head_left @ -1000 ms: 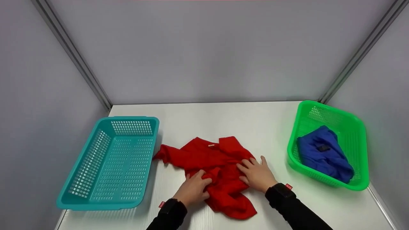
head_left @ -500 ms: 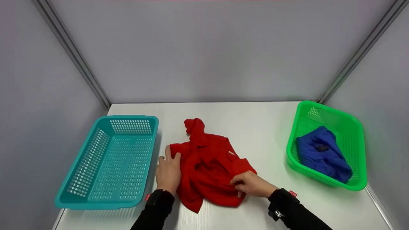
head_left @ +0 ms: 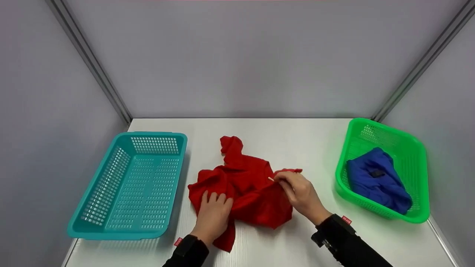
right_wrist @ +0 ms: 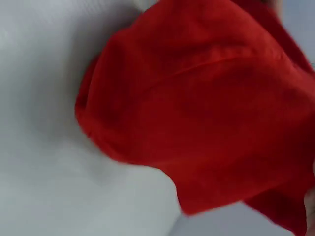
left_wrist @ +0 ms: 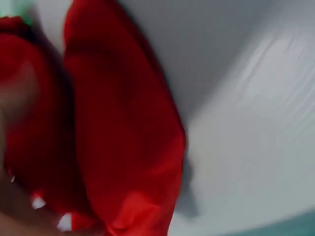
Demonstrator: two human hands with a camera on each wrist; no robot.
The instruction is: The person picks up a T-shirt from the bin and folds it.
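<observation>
A crumpled red shirt (head_left: pixel 256 202) lies on the white table, one sleeve stretching toward the back. Its front part is raised, held by my right hand (head_left: pixel 302 193), which pinches the cloth beside a small white label (head_left: pixel 271 179). My left hand (head_left: pixel 213 218) rests on the shirt's left side with fingers extended over the fabric. The left wrist view has a fold of the shirt (left_wrist: pixel 123 123) in the middle and blurred fingers at the left edge. In the right wrist view, lifted fabric of the shirt (right_wrist: pixel 197 113) fills much of the picture; fingers barely show at the right edge.
To the left stands a teal plastic basket (head_left: pixel 174 185) with nothing in it. On the right, a green basket (head_left: pixel 419 185) holds a bunched blue garment (head_left: pixel 378 181). Grey panels wall the white table (head_left: pixel 315 137) at the back and both sides.
The shirt has been turned, its left sleeve now pointing to the back. My right hand has moved up to the label and lifted cloth; my left hand has shifted right, onto the shirt.
</observation>
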